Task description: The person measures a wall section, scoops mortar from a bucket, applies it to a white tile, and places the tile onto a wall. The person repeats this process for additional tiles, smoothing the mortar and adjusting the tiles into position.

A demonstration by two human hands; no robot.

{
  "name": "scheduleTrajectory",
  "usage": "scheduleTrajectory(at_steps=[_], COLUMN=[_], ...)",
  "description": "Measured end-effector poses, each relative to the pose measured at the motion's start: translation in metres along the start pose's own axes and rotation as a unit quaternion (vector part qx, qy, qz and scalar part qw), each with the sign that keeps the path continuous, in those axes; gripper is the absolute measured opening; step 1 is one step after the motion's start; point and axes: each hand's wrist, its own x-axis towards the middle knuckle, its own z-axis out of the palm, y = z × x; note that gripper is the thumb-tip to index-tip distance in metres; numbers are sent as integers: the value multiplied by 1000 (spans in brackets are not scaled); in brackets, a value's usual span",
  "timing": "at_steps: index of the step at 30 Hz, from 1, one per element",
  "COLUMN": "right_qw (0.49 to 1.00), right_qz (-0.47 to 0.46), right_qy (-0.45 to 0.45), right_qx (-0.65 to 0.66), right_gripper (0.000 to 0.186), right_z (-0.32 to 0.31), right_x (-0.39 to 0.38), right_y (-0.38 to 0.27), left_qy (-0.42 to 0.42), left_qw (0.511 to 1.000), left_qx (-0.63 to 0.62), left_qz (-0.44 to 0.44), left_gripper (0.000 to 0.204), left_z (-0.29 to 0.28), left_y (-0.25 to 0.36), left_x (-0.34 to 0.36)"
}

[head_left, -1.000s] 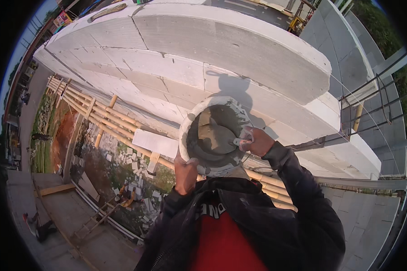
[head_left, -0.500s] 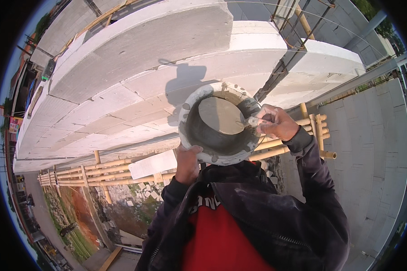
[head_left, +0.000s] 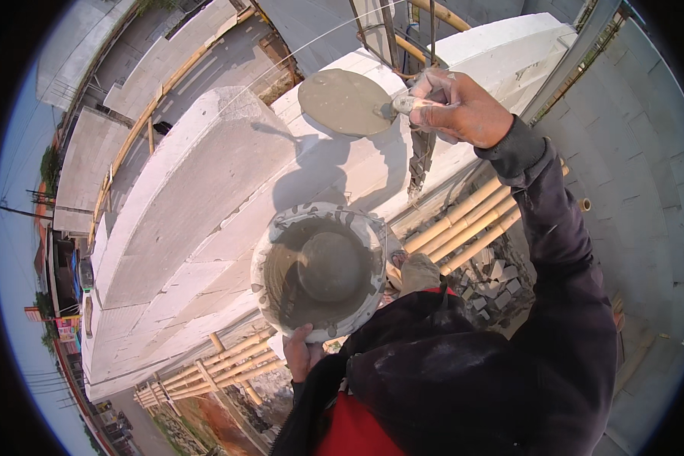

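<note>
Round-headed tool [head_left: 376, 109] covered with wet grey mortar [head_left: 338, 100], held over the pale block wall [head_left: 182, 220]; right hand [head_left: 467, 112] closed around its handle [head_left: 409, 105]. Nearer the body, a mortar bucket [head_left: 260, 262], its near edge gripped by the left hand [head_left: 302, 354]. Bamboo poles [head_left: 467, 222] flank the wall.

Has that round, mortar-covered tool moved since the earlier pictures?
Yes. The right hand has lifted the tool out of the bucket, toward the steel bars beside the white wall.

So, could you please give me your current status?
Left grip holding bucket of grey mix. Right grip holding trowel, outside the bucket. Steel bars near the trowel.
</note>
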Motion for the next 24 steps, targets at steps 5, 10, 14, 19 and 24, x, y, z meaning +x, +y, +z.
scheduleTrajectory(at_steps=[5,10,14,19,24], right_qw=[966,911,848,869,863], right_qz=[-158,-217,-296,-289,-265], right_qy=[75,-22,-39,31,89], right_qx=[-189,-350,-439,-401,-420], right_gripper=[30,41,54,41,35], right_z=[37,78,62,28,11], right_x=[120,179,176,131,126], right_y=[21,-2,-6,17,47], left_qy=[179,296,292,346,331], left_qw=[981,955,950,936,943], left_qx=[-70,-20,75,-19,-31], left_qz=[22,20,81,61,7], left_gripper=[32,30,22,16,13], left_z=[-46,-86,-192,-220,-184], left_y=[6,17,-22,-67,-68], left_x=[-7,-17,-9,-8,-4])
